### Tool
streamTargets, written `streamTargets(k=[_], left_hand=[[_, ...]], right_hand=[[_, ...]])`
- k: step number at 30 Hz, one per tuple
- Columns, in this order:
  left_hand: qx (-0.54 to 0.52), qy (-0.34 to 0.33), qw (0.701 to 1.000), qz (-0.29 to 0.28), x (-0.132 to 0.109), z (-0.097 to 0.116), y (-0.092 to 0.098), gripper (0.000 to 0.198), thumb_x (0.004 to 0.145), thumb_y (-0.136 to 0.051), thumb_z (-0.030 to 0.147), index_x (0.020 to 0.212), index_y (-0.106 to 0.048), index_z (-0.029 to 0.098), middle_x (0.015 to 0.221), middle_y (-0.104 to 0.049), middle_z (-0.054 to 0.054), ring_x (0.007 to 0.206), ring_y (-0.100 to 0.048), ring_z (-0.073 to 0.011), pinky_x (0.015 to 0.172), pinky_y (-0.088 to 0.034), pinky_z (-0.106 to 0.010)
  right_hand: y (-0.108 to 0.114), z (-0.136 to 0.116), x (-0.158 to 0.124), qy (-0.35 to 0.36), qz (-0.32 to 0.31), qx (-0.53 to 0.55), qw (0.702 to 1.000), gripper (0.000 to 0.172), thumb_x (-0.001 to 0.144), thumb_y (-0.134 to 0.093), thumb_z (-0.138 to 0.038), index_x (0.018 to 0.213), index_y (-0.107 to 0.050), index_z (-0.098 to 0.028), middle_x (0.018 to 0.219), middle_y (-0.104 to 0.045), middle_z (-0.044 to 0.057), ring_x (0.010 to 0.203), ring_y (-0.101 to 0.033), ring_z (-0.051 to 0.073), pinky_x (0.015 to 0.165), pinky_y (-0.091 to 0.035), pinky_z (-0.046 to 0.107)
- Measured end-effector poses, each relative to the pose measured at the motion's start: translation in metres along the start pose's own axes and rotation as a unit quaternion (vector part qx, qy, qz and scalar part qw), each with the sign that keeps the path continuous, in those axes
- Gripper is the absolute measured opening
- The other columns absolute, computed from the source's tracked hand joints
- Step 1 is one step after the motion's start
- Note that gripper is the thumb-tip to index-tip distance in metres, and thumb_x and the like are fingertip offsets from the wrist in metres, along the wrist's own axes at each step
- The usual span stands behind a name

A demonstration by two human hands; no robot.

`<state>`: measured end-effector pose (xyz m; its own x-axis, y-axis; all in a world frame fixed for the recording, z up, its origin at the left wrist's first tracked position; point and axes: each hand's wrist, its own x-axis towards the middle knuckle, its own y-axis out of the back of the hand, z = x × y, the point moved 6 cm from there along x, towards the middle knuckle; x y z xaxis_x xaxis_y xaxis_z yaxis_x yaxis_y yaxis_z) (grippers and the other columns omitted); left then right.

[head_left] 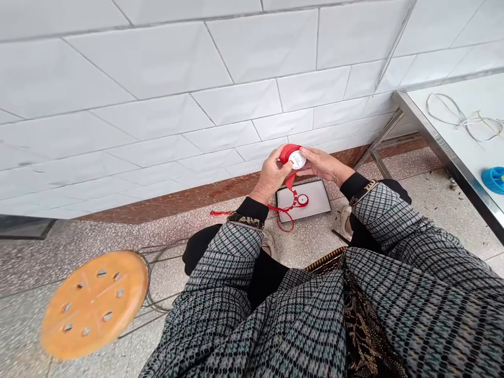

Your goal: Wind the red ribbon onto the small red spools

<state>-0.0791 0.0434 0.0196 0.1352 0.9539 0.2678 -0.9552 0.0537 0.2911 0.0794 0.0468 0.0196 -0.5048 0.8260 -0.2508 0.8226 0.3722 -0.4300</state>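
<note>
My left hand (272,175) and my right hand (323,165) hold a spool of red ribbon (294,156) between them, out in front of my knees. The left fingers are curled on the spool's red side and the right fingers wrap its white round end. A loose red ribbon tail (284,209) hangs down from the spool and loops over a white flat box (315,203) lying on the floor. A second small red spool (302,199) rests on that box.
An orange round stool (94,303) with a wire frame stands at the lower left. A metal-edged white table (452,137) at the right carries pale cords (464,119) and a blue round object (494,179). White tiled wall ahead, speckled floor below.
</note>
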Motion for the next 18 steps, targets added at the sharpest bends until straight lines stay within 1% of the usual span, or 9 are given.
streamTargets(k=[2, 4, 7, 9, 10, 12, 16, 17, 18], left_hand=[[0.058, -0.024, 0.998, -0.007, 0.0, 0.003, 0.006, 0.061, 0.086, -0.068, 0.023, 0.147, -0.065, 0.017, 0.137, -0.073, -0.013, 0.126, -0.069, -0.0268, 0.117, -0.057, -0.046], [0.096, -0.044, 0.994, -0.026, -0.001, 0.006, 0.01, 0.065, 0.084, -0.069, 0.021, 0.149, -0.063, 0.018, 0.137, -0.071, -0.014, 0.129, -0.068, -0.0279, 0.116, -0.058, -0.046], [0.113, -0.063, 0.99, -0.053, -0.004, 0.011, 0.015, 0.069, 0.082, -0.07, 0.021, 0.151, -0.061, 0.018, 0.141, -0.068, -0.014, 0.135, -0.065, -0.0296, 0.117, -0.058, -0.046], [0.103, -0.067, 0.991, -0.061, -0.007, 0.014, 0.018, 0.07, 0.082, -0.068, 0.022, 0.152, -0.06, 0.017, 0.141, -0.068, -0.014, 0.135, -0.065, -0.0297, 0.118, -0.058, -0.046], [0.094, -0.065, 0.991, -0.068, -0.008, 0.015, 0.018, 0.07, 0.082, -0.067, 0.022, 0.152, -0.06, 0.016, 0.142, -0.068, -0.014, 0.134, -0.066, -0.0293, 0.118, -0.058, -0.046], [0.072, -0.047, 0.992, -0.091, -0.011, 0.015, 0.018, 0.072, 0.082, -0.066, 0.022, 0.154, -0.059, 0.017, 0.143, -0.068, -0.014, 0.127, -0.069, -0.0274, 0.113, -0.06, -0.044], [0.02, 0.014, 0.994, -0.105, -0.011, 0.009, 0.016, 0.076, 0.08, -0.068, 0.021, 0.155, -0.056, 0.02, 0.129, -0.074, -0.011, 0.097, -0.074, -0.02, 0.094, -0.066, -0.039], [0.004, 0.021, 0.995, -0.102, -0.01, 0.008, 0.016, 0.076, 0.079, -0.068, 0.02, 0.155, -0.056, 0.019, 0.125, -0.074, -0.01, 0.095, -0.073, -0.0196, 0.092, -0.066, -0.039], [-0.014, 0.025, 0.994, -0.102, -0.01, 0.008, 0.016, 0.077, 0.079, -0.069, 0.02, 0.155, -0.057, 0.019, 0.125, -0.075, -0.011, 0.095, -0.073, -0.0201, 0.093, -0.066, -0.039]], right_hand=[[0.004, 0.0, 0.0, -0.005, -0.007, -0.032, 0.999, 0.042, 0.097, -0.08, -0.055, 0.118, -0.074, -0.019, 0.105, -0.078, 0.006, 0.087, -0.074, 0.016, 0.075, -0.067, 0.029], [0.009, -0.002, 0.001, -0.007, -0.003, -0.069, 0.998, 0.042, 0.094, -0.084, -0.054, 0.113, -0.075, -0.018, 0.096, -0.076, 0.004, 0.081, -0.069, 0.014, 0.07, -0.063, 0.024], [0.016, -0.01, 0.002, 0.012, 0.008, -0.112, 0.994, 0.024, 0.095, -0.083, -0.033, 0.109, -0.074, -0.016, 0.093, -0.074, 0.002, 0.079, -0.065, 0.011, 0.069, -0.055, 0.019], [0.019, -0.017, 0.002, 0.034, 0.023, -0.166, 0.985, 0.013, 0.098, -0.071, -0.019, 0.11, -0.072, -0.016, 0.092, -0.072, 0.001, 0.075, -0.062, 0.01, 0.07, -0.051, 0.021], [0.021, -0.019, 0.003, 0.043, 0.034, -0.208, 0.977, 0.013, 0.1, -0.064, -0.016, 0.11, -0.071, -0.016, 0.087, -0.07, 0.0, 0.071, -0.059, 0.011, 0.069, -0.049, 0.023], [0.024, -0.026, 0.003, 0.083, 0.065, -0.318, 0.942, 0.016, 0.099, -0.055, -0.013, 0.106, -0.069, -0.016, 0.082, -0.065, 0.0, 0.07, -0.054, 0.014, 0.071, -0.046, 0.028], [0.02, -0.041, -0.001, 0.242, 0.108, -0.496, 0.827, 0.01, 0.093, -0.056, -0.015, 0.092, -0.065, -0.018, 0.093, -0.066, 0.007, 0.088, -0.057, 0.022, 0.09, -0.046, 0.038], [0.019, -0.041, -0.002, 0.259, 0.108, -0.513, 0.811, 0.007, 0.093, -0.058, -0.019, 0.09, -0.065, -0.019, 0.093, -0.066, 0.008, 0.09, -0.056, 0.023, 0.092, -0.046, 0.04], [0.019, -0.04, -0.001, 0.259, 0.102, -0.519, 0.808, 0.008, 0.093, -0.061, -0.024, 0.088, -0.066, -0.019, 0.091, -0.065, 0.008, 0.089, -0.056, 0.024, 0.092, -0.046, 0.04]])
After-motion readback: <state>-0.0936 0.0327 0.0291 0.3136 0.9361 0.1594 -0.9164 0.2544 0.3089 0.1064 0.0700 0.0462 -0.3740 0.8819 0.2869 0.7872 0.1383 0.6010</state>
